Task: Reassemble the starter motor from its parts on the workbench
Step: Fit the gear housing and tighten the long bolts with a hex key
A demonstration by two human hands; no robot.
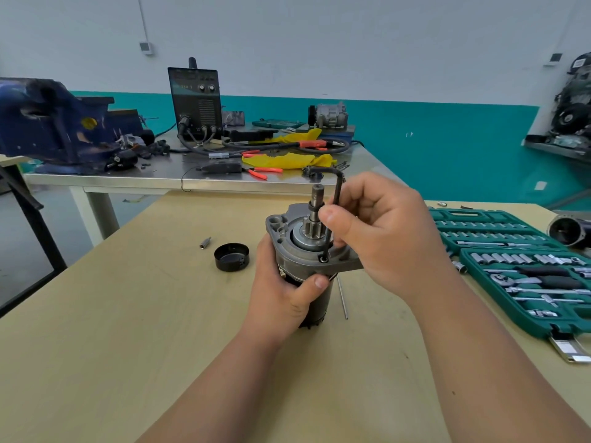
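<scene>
- Starter motor (307, 251) — upright near the middle of the workbench (128, 314), black body down, grey nose housing and pinion gear (311, 228) up. So placed, presumably, to turn the flange screws toward the tool.
- Left hand (281, 298) — wrapped round the black body just under the flange, thumb across the front. Clamped on the motor, most likely to keep it from twisting under the turning force.
- Right hand (383, 235) — thumb and fingers pinched on the long leg of the hex key (334, 212), close beside the pinion shaft.
- Hex key, long leg vertical, tip seated in the socket screw (323, 259) at the near edge of the flange, short leg pointing left at the top. Gripped by the shank rather than the short leg, which suggests quick spinning of a loose screw, with final tightening left to do.
- Black cap (232, 256), open side up on the bench, just left of the motor and apart from it. Probably an end cover not yet fitted.
- Small bit (204, 243), lying just left of the cap.
- Thin metal rod (342, 297), flat on the bench beside the motor's base, partly hidden by it. Purpose unclear.
- Socket set (518, 266), case open at the right, near the tool hand.
</scene>
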